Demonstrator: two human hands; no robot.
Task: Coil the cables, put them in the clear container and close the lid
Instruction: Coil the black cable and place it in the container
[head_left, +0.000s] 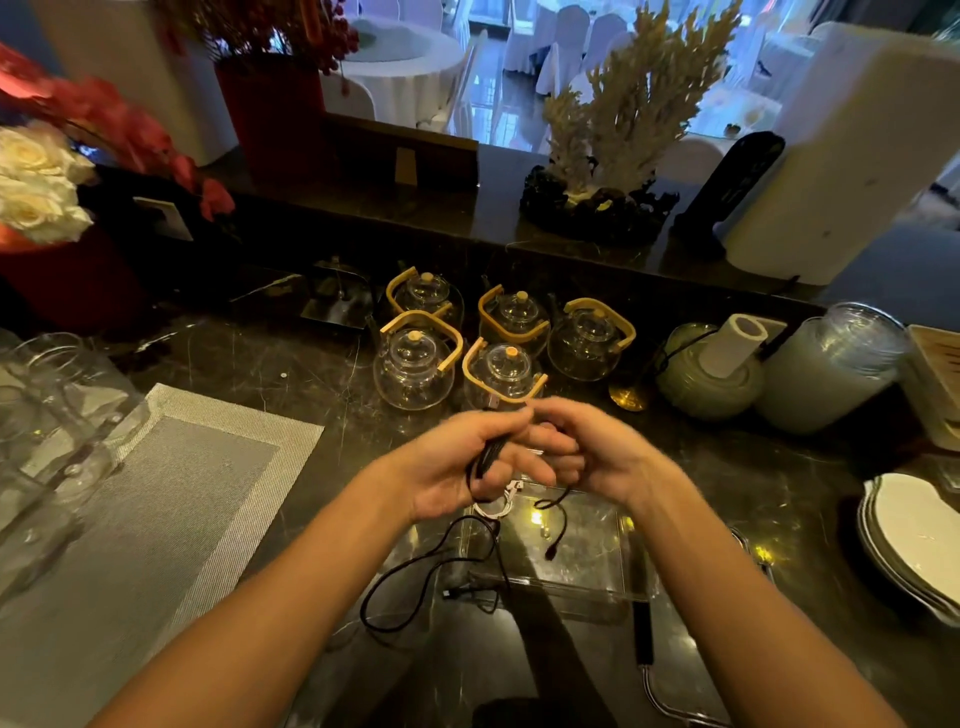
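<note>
A thin black cable (415, 571) hangs from my two hands, which meet above the dark marble counter. My left hand (467, 462) grips a bunch of its loops. My right hand (592, 447) pinches the cable close by, with one plug end dangling below. The cable's slack trails down to the counter and loops to the left. Directly beneath my hands stands the clear container (597, 587), its lid not visible on it. A coiled white cable (501, 506) lies at the container's far-left corner, partly hidden by my left hand.
Several glass teapots (415, 364) with wooden handles stand just beyond my hands. A grey placemat (171, 493) lies left, glassware (47, 405) at far left. Jars (826, 369) and stacked white plates (914, 540) fill the right side. A black-handled utensil (644, 634) lies beside the container.
</note>
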